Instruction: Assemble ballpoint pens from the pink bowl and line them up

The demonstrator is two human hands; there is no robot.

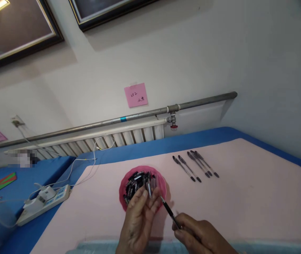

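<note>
My left hand (139,218) reaches over the near edge of a round red dish (163,183) heaped with black pen caps (136,181). Its fingertips pinch one cap (148,188). My right hand (195,234) is closed on a black pen (169,211), whose tip points up and left toward the dish. Further back on the pink mat (245,197), several finished black pens (195,165) lie side by side in a row.
The pink mat lies on a blue table (47,169). A white power strip (43,203) with plugged cables sits at the left. A radiator (129,135) and pipe (192,103) run along the wall behind, under a pink note (136,95).
</note>
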